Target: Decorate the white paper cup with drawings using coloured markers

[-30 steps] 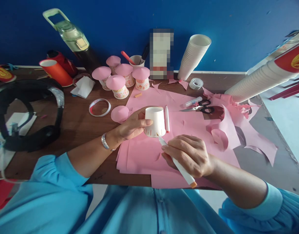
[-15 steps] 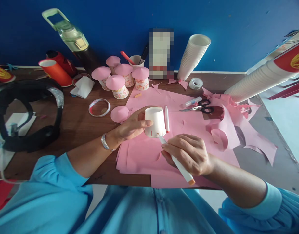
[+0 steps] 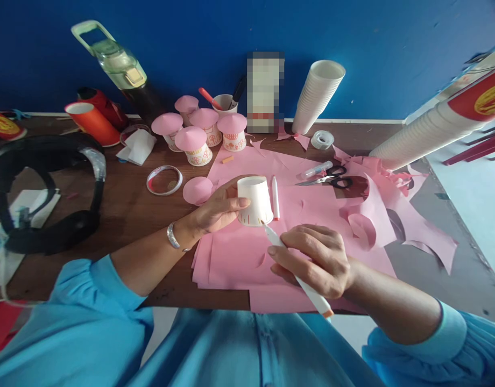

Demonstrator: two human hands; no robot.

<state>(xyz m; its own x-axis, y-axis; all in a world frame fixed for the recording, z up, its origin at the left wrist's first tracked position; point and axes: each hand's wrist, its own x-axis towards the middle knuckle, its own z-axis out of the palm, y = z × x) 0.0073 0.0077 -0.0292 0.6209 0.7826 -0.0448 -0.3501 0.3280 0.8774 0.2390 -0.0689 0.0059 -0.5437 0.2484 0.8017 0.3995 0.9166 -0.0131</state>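
My left hand (image 3: 220, 208) grips a white paper cup (image 3: 257, 200) from its left side, thumb on the front and other fingers hidden behind. The cup is upside down, with short coloured strokes along its rim at the bottom. In my right hand (image 3: 314, 260) is a white marker (image 3: 309, 290) with an orange end pointing down towards me. Its tip is close to the cup's rim; whether it touches, I cannot tell. Beneath both hands lie pink paper sheets (image 3: 231, 263). A second white marker (image 3: 275, 199) rests on the paper just right of the cup.
Decorated cups with pink cone roofs (image 3: 199, 145) stand at the back, beside a loose pink cone (image 3: 198, 191) and a tape roll (image 3: 164, 180). Scissors (image 3: 328, 178) and pink scraps (image 3: 376, 215) lie right. Stacked cups (image 3: 318, 97), a bottle (image 3: 122, 70) and a black headset (image 3: 49, 236) surround the workspace.
The marker's tip has drawn slightly away from the cup's rim, and my right hand has shifted a little down and right. My left hand keeps its hold on the cup.
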